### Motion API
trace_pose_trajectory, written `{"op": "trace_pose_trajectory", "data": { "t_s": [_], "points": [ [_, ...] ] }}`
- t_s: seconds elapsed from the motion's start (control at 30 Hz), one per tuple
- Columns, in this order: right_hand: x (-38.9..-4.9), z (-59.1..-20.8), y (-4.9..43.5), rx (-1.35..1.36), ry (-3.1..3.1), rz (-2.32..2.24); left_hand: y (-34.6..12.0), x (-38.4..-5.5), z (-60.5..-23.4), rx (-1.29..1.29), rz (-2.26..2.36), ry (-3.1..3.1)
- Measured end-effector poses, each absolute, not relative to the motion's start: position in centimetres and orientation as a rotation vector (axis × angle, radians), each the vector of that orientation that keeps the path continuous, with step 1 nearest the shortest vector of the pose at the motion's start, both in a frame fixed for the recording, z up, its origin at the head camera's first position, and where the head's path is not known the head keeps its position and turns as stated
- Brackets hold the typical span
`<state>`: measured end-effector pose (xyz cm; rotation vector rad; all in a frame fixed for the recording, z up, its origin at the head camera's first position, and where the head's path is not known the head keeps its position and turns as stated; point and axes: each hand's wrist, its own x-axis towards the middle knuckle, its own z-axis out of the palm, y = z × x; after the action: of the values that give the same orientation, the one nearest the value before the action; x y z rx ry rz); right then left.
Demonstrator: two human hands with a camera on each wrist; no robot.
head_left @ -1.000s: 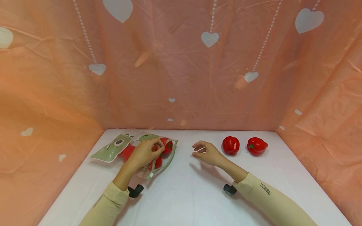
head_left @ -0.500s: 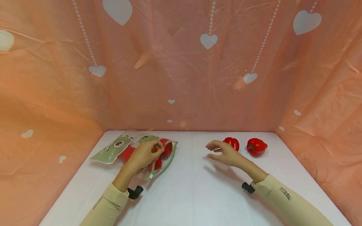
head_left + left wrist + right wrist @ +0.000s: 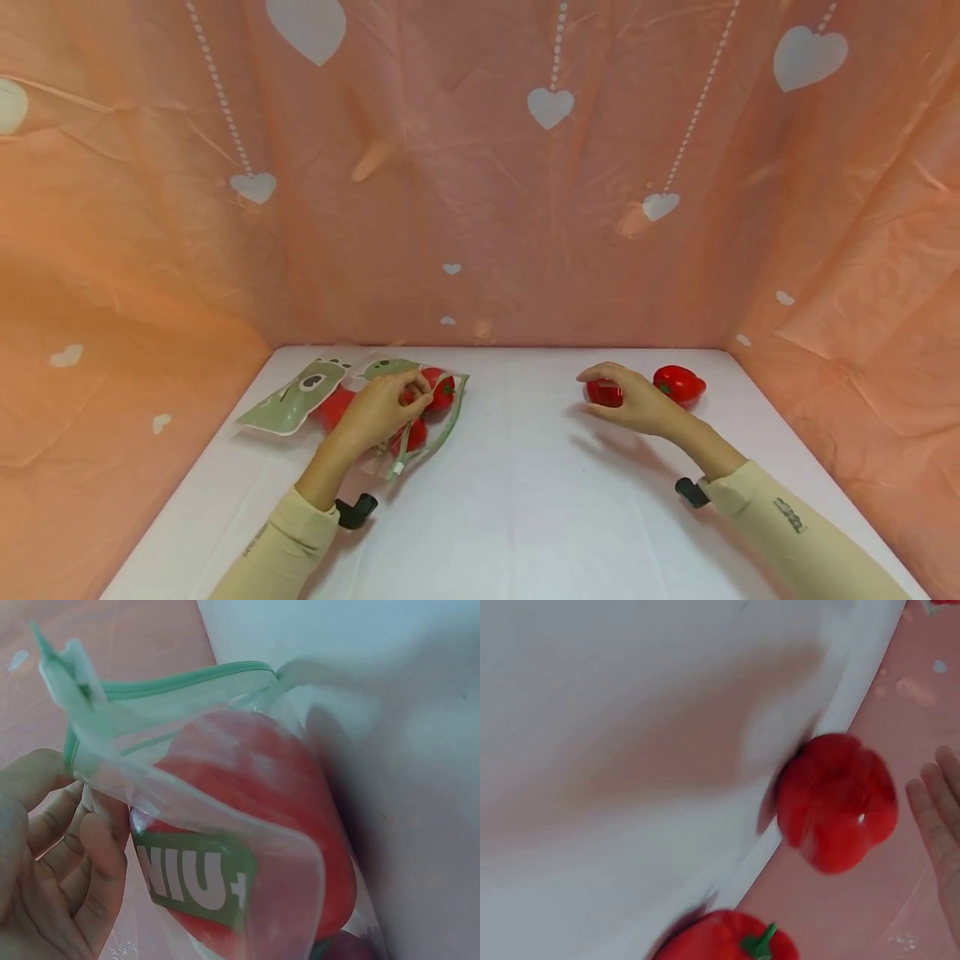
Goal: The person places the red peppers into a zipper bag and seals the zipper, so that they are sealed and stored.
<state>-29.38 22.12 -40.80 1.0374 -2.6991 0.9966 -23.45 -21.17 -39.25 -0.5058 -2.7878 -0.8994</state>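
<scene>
at the right of the table [image 3: 517,500], toward its back edge, the left pepper [image 3: 603,392] shows between the thumb and fingers of the right hand [image 3: 641,408], while the right pepper [image 3: 681,385] lies just behind that hand. the step in hand looks like picking up the left pepper. to do it well, lower the hand until thumb and fingers pass the pepper's widest part, then close evenly from both sides; its skin looks glossy, so a fingertip hold near the top could slip. keep the knuckles away from the right pepper, which could roll if nudged.

the right hand's fingers are spread wide from the thumb and hold nothing. in its wrist view the fingertips stand just beside the left pepper, with a gap showing; the thumb is out of that view, so i cannot tell whether it touches.

the left hand [image 3: 378,408] pinches the edge of the bag [image 3: 195,877] between thumb and fingers, near the green zip, with red pieces [image 3: 441,387] inside. a steady, light pinch there should keep the bag from sliding or folding.
</scene>
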Motion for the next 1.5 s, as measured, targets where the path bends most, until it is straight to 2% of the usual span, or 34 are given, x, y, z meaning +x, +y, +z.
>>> {"op": "trace_pose_trajectory", "data": {
  "t_s": [0.97,1.5],
  "points": [
    [-31.5,-41.6,24.2,0.891,-2.864,0.863,-21.0,-23.5,-39.2,-0.504,-0.899,-2.784],
    [-31.4,-42.2,24.5,0.795,-2.949,0.860,-21.1,-23.5,-39.4,-0.517,-0.875,-2.777]
  ]
}}
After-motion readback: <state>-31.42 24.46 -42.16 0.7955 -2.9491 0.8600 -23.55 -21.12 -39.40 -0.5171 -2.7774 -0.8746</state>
